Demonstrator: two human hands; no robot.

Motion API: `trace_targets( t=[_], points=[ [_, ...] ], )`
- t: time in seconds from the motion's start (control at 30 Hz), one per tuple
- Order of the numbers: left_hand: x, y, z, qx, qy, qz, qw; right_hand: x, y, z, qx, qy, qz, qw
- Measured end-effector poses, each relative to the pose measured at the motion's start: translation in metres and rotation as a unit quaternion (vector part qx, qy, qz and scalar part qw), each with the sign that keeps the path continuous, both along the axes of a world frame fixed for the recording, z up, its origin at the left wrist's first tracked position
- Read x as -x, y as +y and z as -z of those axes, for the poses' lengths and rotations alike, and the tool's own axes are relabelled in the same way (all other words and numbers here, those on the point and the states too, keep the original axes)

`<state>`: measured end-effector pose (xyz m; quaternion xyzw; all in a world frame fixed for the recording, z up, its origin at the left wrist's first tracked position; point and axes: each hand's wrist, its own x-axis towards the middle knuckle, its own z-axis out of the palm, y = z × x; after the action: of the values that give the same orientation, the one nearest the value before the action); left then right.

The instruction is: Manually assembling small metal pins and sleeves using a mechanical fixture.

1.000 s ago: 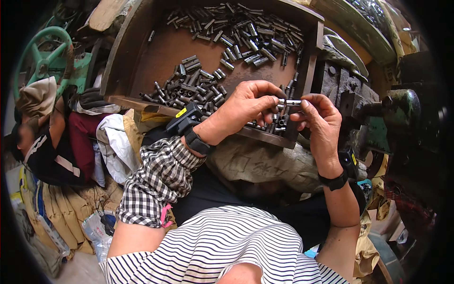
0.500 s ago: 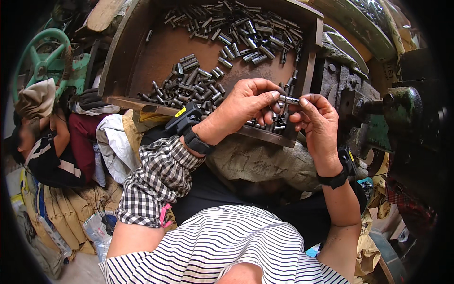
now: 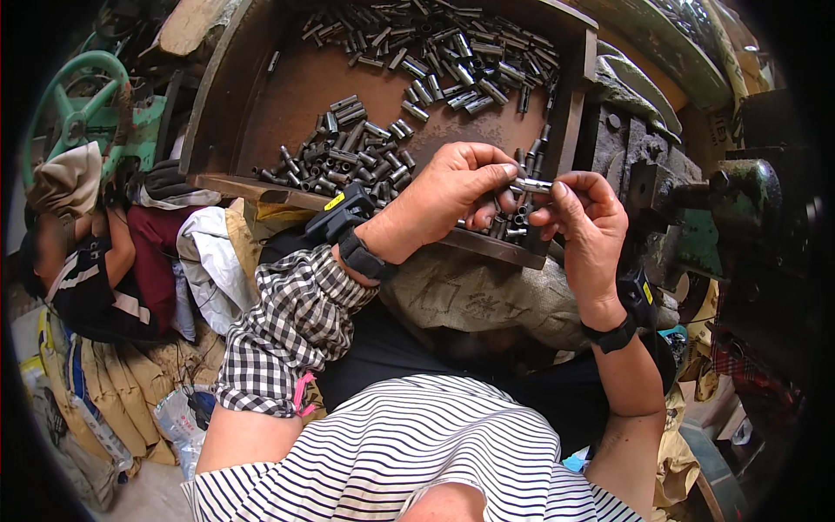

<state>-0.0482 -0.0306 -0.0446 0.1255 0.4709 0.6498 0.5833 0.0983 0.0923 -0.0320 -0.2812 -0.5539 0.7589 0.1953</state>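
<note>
Between my two hands is a small shiny metal tube (image 3: 532,185), lying roughly crosswise above the near right corner of a wooden tray (image 3: 252,190). The thumb and fingers of my left hand (image 3: 448,196) pinch its left end. At the other end, the thumb and forefinger of my right hand (image 3: 587,230) close on the tip. Beneath the fingers, more metal tubes lie along the tray's right side, partly hidden by my hands. To the left of my left hand, a heap of short metal tubes (image 3: 344,161) rests against the tray's near wall.
A larger spread of metal tubes (image 3: 465,65) covers the tray's far part. Dark machinery (image 3: 739,204) stands close on my right. Cloth sacking (image 3: 487,291) hangs below the tray. At the left, another person (image 3: 96,270) sits beside a green handwheel (image 3: 76,113).
My right hand has shifted very slightly to the right. Both hands keep their pinch on the metal tube, which catches more light now.
</note>
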Motion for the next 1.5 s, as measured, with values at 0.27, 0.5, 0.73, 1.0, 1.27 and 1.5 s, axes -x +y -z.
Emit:
trace_targets(
  t=[0.27,0.5,0.73,1.0,1.27,1.5],
  points=[
    [-0.006,0.000,0.000,-0.013,-0.056,-0.038,0.998,0.001,-0.005,-0.002,0.049,0.003,0.006,0.999],
    [-0.013,0.002,-0.005,-0.008,-0.004,-0.016,1.000,-0.002,-0.002,-0.003,0.072,-0.005,0.007,0.997],
    [-0.005,-0.005,-0.023,-0.104,-0.028,0.157,0.982,-0.004,0.019,-0.012,0.287,0.068,-0.182,0.938],
    [0.024,-0.015,-0.016,-0.052,0.045,0.010,0.998,0.009,0.009,-0.002,-0.045,-0.044,-0.156,0.986],
    [0.034,-0.020,-0.006,0.053,0.239,0.006,0.970,0.035,-0.006,-0.009,-0.679,-0.091,-0.389,0.617],
    [0.020,-0.015,0.011,0.080,0.743,0.073,0.661,0.032,-0.002,-0.015,-0.629,-0.088,-0.344,0.692]
  ],
)
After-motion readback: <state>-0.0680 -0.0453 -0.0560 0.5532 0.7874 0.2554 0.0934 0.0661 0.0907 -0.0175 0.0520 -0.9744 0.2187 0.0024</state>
